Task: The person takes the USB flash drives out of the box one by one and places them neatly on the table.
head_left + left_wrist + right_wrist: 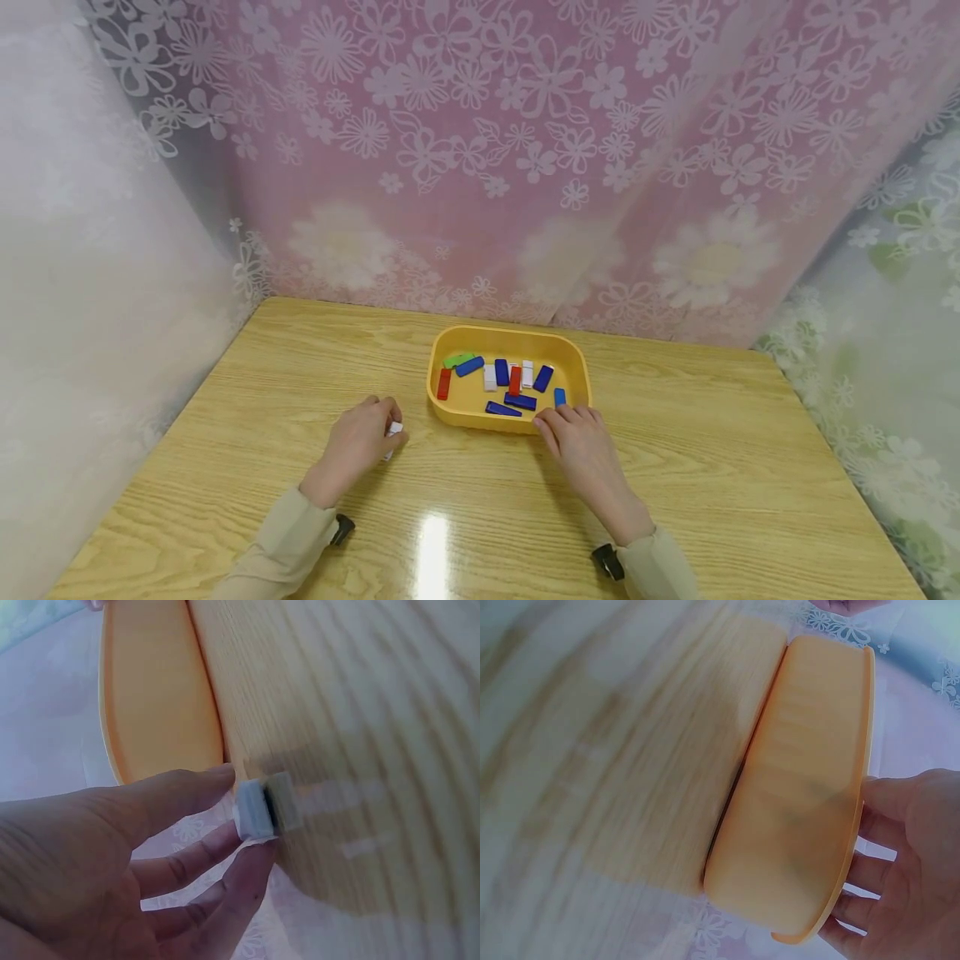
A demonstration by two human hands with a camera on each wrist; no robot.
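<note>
Taking the yellow tray (480, 421) as your dial's centre, with twelve pointing away from you, your left hand (358, 440) sat outside it between eight and nine o'clock, over the wooden table (712, 458). Your thumb and fingers there pinched a white piece (393, 430) close to the tabletop; whether it touched the wood could not be told. Inside the tray, you had a red piece (444, 384) at nine o'clock and, toward ten, a green piece (454, 362) with a blue piece (470, 367) against it. Across the middle lay a white block (490, 378), a dark blue block (502, 372), a red block (515, 381) and a white stick (527, 374), with two dark blue sticks (520, 402) around six and a dark blue piece (543, 378) toward three. A light blue piece (559, 397) lay between three and four, just beside your right hand (581, 446), which gripped the near rim at four o'clock, fingers bent over it slightly spread, their tips hidden in the right wrist view.
</note>
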